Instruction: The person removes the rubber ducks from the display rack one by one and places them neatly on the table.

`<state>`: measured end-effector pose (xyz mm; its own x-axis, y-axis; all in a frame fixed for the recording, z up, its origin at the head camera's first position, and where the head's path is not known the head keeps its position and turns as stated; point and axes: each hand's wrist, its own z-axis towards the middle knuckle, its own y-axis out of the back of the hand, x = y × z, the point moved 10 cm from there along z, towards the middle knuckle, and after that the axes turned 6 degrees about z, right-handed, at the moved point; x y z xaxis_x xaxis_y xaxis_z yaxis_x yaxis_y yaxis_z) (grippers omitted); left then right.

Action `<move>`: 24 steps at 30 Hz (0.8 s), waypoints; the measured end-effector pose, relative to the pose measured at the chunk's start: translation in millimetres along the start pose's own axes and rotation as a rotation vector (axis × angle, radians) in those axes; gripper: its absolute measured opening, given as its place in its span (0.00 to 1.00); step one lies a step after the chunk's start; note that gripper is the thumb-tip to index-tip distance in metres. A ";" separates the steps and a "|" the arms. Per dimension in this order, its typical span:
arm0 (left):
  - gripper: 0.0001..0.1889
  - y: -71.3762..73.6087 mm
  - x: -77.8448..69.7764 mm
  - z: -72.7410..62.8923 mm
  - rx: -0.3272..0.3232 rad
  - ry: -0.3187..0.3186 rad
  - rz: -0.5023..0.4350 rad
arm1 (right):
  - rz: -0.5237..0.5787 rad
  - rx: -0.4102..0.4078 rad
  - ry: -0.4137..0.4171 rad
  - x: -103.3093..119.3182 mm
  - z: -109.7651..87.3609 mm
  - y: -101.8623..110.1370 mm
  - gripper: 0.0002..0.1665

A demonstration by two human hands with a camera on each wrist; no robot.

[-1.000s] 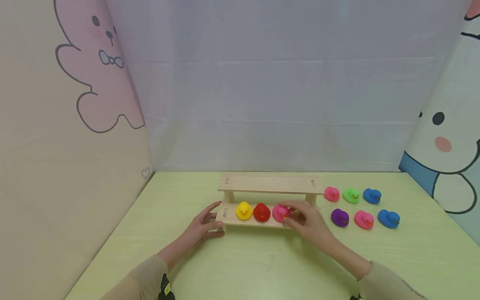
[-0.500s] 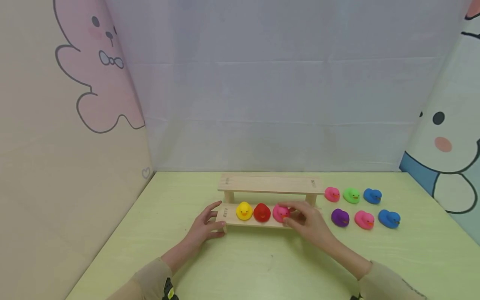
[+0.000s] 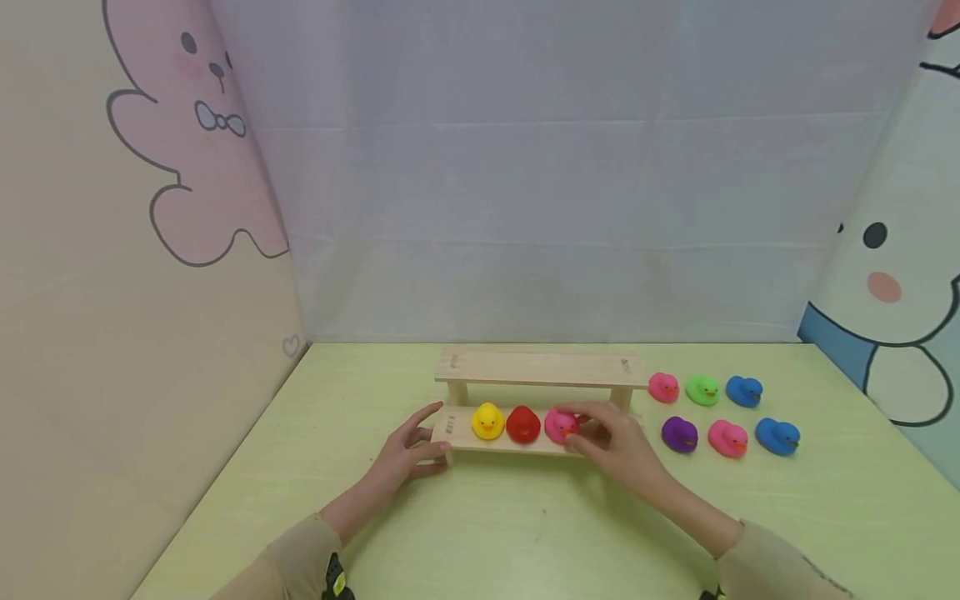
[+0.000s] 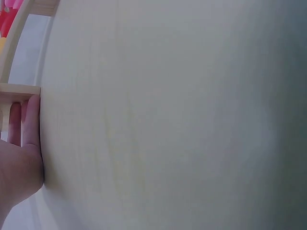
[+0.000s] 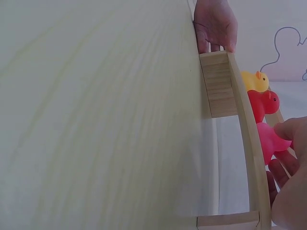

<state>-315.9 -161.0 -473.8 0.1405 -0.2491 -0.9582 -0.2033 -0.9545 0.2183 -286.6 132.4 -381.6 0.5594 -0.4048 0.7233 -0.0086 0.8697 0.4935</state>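
A two-tier wooden shelf stands on the table, with a lower board (image 3: 461,435) in front of a raised upper board (image 3: 540,367). On the lower board a yellow rubber duck (image 3: 488,422), a red rubber duck (image 3: 523,425) and a pink rubber duck (image 3: 561,426) sit side by side. My right hand (image 3: 618,442) pinches the pink duck between thumb and fingers; the right wrist view has this duck (image 5: 269,143) close beside the red one. At the shelf's left end, my left hand (image 3: 397,457) rests its extended fingers (image 4: 31,120) against the end of the lower tier.
Right of the shelf, loose ducks lie in two rows. The back row has a pink duck (image 3: 663,387), a green duck (image 3: 702,391) and a blue duck (image 3: 744,392). In front are a purple duck (image 3: 679,435), another pink duck (image 3: 727,439) and another blue duck (image 3: 777,437).
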 end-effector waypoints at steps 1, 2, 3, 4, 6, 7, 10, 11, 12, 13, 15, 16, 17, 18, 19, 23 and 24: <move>0.37 -0.3 0.1 -0.1 0.002 -0.002 0.001 | -0.003 0.000 0.000 0.2 -0.3 0.3 0.25; 0.37 -0.6 0.1 -0.3 0.002 -0.004 0.002 | -0.007 -0.001 -0.001 0.5 -0.8 0.8 0.25; 0.37 -0.9 0.2 -0.4 0.002 -0.004 0.004 | -0.012 -0.002 -0.003 0.8 -1.3 1.5 0.25; 0.37 -1.4 0.4 -0.5 0.002 -0.003 0.005 | -0.016 -0.002 -0.008 0.7 -2.1 2.3 0.25; 0.36 -2.1 0.6 -0.6 0.000 -0.003 0.011 | -0.024 0.001 -0.024 0.3 -3.8 4.1 0.26; 0.36 -2.3 0.5 -0.7 -0.001 -0.004 0.012 | -0.030 0.001 -0.029 0.5 -4.7 5.5 0.26; 0.36 -3.1 1.0 -0.1 0.001 0.000 0.013 | -0.044 -0.005 -0.038 1.3 -7.5 10.9 0.27; 0.36 -3.2 1.2 0.1 0.001 0.001 0.011 | -0.055 -0.008 -0.037 1.5 -8.2 13.0 0.27; 0.36 -3.2 1.1 0.2 0.004 0.002 0.012 | -0.064 -0.011 -0.038 1.5 -9.0 15.1 0.27; 0.37 -3.2 1.2 0.2 0.006 0.005 0.012 | -0.072 -0.013 -0.045 1.1 -9.8 17.1 0.27; 0.37 -3.1 1.0 -0.2 0.012 0.011 0.012 | -0.082 -0.015 -0.064 -0.6 -11.4 20.7 0.26; 0.37 -2.8 0.7 -0.5 0.014 0.012 0.015 | -0.087 -0.016 -0.071 -1.3 -12.2 22.7 0.26; 0.37 -2.4 0.4 -0.9 0.015 0.013 0.017 | -0.093 -0.016 -0.080 -2.2 -13.0 24.5 0.26; 0.37 -2.3 0.1 -1.3 0.019 0.012 0.018 | -0.096 -0.019 -0.087 -2.7 -13.8 26.6 0.26; 0.37 -2.1 0.1 -1.6 0.022 0.012 0.018 | -0.099 -0.021 -0.094 -2.7 -14.7 29.0 0.26; 0.38 -1.1 0.3 -1.8 0.028 0.012 0.016 | -0.103 -0.042 -0.086 -0.6 -17.9 39.2 0.26; 0.38 -0.9 0.4 -1.7 0.028 0.014 0.014 | -0.104 -0.046 -0.082 0.4 -18.7 41.6 0.26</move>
<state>-314.0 -160.5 -474.1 0.1507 -0.2645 -0.9525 -0.2326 -0.9460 0.2259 -271.3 173.7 -369.8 0.4856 -0.5132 0.7076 0.0847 0.8333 0.5462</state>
